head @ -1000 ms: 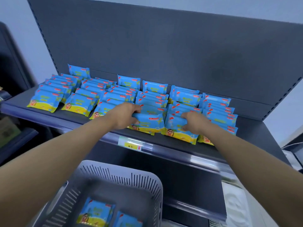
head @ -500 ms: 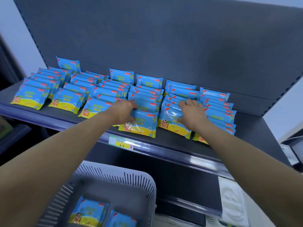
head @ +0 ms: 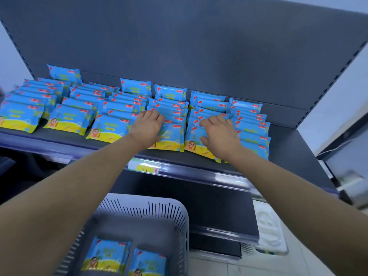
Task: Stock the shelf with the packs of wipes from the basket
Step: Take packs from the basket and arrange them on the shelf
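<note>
Blue and yellow packs of wipes lie in several overlapping rows on the dark shelf (head: 282,148). My left hand (head: 147,129) rests flat on the front pack of one middle row (head: 172,139), fingers straight. Just to its right, my right hand (head: 220,134) presses flat on the front pack of the neighbouring row (head: 194,145). Below the shelf, a grey slotted basket (head: 159,208) holds two more packs (head: 106,255) (head: 148,262) lying on its bottom.
The shelf's grey back panel (head: 199,46) rises behind the rows. A yellow price tag (head: 144,169) sits on the shelf's front rail. The shelf's right end is bare. A lower shelf edge (head: 223,234) runs beneath, and white objects lie at the lower right (head: 268,232).
Both hands have flattened out and slid a little further back over the front packs they were placing. The camera has moved closer and tilted.
</note>
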